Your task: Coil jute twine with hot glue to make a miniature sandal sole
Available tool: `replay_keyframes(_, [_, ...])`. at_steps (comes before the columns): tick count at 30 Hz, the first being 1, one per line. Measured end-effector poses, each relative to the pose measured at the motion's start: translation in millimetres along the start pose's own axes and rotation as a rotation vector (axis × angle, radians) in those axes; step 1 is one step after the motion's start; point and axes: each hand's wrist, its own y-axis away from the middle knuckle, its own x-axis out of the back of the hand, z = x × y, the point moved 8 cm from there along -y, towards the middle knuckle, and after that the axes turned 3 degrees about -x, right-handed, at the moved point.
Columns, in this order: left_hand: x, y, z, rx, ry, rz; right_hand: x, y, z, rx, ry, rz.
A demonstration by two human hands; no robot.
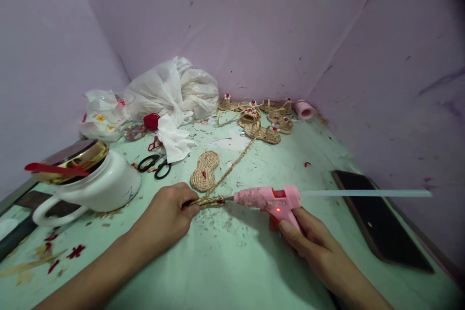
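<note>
A small jute piece [209,201] lies on the pale green table [225,271] just in front of the person. Its near end is pinched under the fingertips [191,208] of the left hand [167,218], which are closed together on it and press it to the surface. The free end sticks out to the right of those fingers and meets the metal nozzle of a pink glue gun [269,198]. The right hand [308,242] is wrapped around the gun's grip from below, with its fingers [290,230] clamped on the handle and a red light glowing just above them. A long clear glue stick [363,193] juts from the back of the gun toward the right. From the pinched piece a jute cord [236,160] runs diagonally up the table, past an oval jute sole [205,170] lying just beyond the left hand, to a cluster of small jute slippers [261,123] near the wall. A pink spool [305,110] stands beside them. Black scissors [154,164] lie left of the sole, below a crumpled white tissue [174,138] and a white plastic bag [174,87]. A white mug [98,186] with a gold lid and a red spoon [54,169] across it sits at the far left. A dark flat slab [378,218] lies well to the right.
</note>
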Motion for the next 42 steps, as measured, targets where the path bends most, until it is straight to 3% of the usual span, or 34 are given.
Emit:
replay_keyframes(5, [-1, 0, -1, -0.007, -0.01, -0.01, 23, -11, 0, -0.095, -0.028, 0.191])
replay_keyframes(9, [-2, 1, -1, -0.013, -0.033, -0.019, 47, -34, 1, -0.158, 0.02, 0.258])
replay_keyframes(11, [-3, 3, 0, -0.02, -0.035, -0.018, 62, -43, -6, -0.161, 0.245, 0.322])
replay_keyframes(13, [-3, 4, 2, -0.029, -0.035, -0.02, 77, -48, -25, -0.116, 0.657, 0.441])
replay_keyframes(15, [-4, 4, 2, -0.024, -0.043, -0.025, 78, -52, -55, 0.056, 0.975, 0.556])
replay_keyframes(16, [-5, 4, 2, -0.019, -0.047, -0.03, 70, -53, -70, 0.187, 1.029, 0.573])
replay_keyframes(18, [-5, 5, 2, -0.019, -0.044, -0.035, 40, -58, -96, 0.494, 0.967, 0.455])
replay_keyframes(21, [-4, 5, 3, -0.033, 0.011, -0.05, -20, -63, -114, 0.806, 0.882, 0.086])
replay_keyframes(23, [-3, 5, 2, -0.024, 0.063, -0.071, -51, -65, -113, 0.863, 0.95, -0.088])
replay_keyframes(26, [-5, 7, -1, 0.018, 0.125, -0.124, -70, -65, -104, 0.841, 1.022, -0.222])
replay_keyframes(31, [-11, 11, -11, 0.148, 0.111, -0.116, -69, -45, -92, 0.78, 0.934, -0.264])
replay_keyframes(35, [-14, 13, -17, 0.213, 0.1, -0.065, -65, -36, -86, 0.707, 0.881, -0.175])
replay_keyframes(39, [-4, 13, -10, 0.122, 0.034, 0.036, -64, -37, -78, 0.649, 0.87, -0.12])
replay_keyframes(42, [4, 17, 8, -0.066, -0.07, 0.163, -63, -41, -72, 0.612, 0.853, -0.113])
